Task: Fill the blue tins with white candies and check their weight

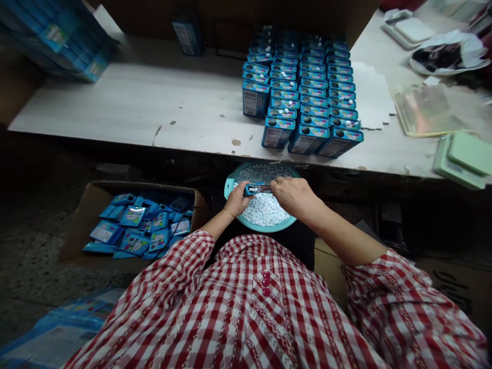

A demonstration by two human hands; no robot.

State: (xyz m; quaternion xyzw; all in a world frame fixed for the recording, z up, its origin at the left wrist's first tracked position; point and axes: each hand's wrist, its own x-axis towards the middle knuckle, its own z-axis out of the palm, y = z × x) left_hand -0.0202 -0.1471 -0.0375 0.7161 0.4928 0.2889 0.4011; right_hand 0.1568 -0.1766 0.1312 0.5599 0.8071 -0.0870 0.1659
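A teal bowl [230, 185] full of small white pellets [265, 209] sits in my lap below the table edge. Over it my left hand [237, 201] grips a small blue box [254, 189] lying on its side. My right hand [292, 195] is closed at the box's right end, fingers pinched against it. Whether those fingers also hold pellets is hidden. On the white table [126, 110] above stand several rows of upright blue boxes [307, 87], some with white pellets showing in their open tops.
A cardboard carton [86, 215] of flat blue packets sits on the floor at my left. Stacked blue cartons [57, 36] are at the far left, green trays [463, 160] and a plastic bag [448, 54] at the right.
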